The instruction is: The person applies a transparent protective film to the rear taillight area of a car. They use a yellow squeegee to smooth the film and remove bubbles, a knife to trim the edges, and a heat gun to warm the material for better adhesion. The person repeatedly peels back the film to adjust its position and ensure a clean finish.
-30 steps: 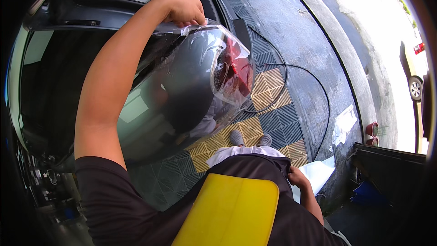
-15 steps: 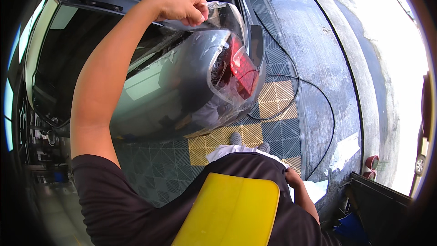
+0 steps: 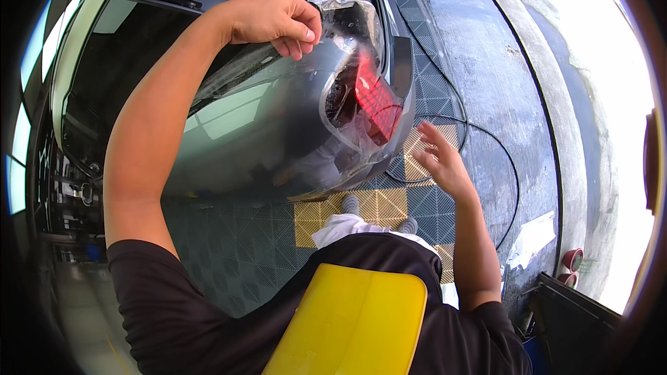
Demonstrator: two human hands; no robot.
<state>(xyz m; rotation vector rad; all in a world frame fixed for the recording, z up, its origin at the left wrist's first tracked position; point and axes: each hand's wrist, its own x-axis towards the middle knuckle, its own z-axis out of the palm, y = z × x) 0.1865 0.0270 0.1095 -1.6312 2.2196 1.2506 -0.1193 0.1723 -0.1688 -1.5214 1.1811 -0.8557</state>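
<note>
Clear, thin plastic film, upper centre: likely light, floppy, slippery; best taken by its edge. Left hand curled, grip unclear; right hand spread, empty.

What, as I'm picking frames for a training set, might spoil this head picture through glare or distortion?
Head view: the pavement at right is blown out to near white; same view: pale reflections lie on the grey car panel, and the clear film glints; head view again: the fisheye curves the concrete strip, and the corners fall black.
</note>
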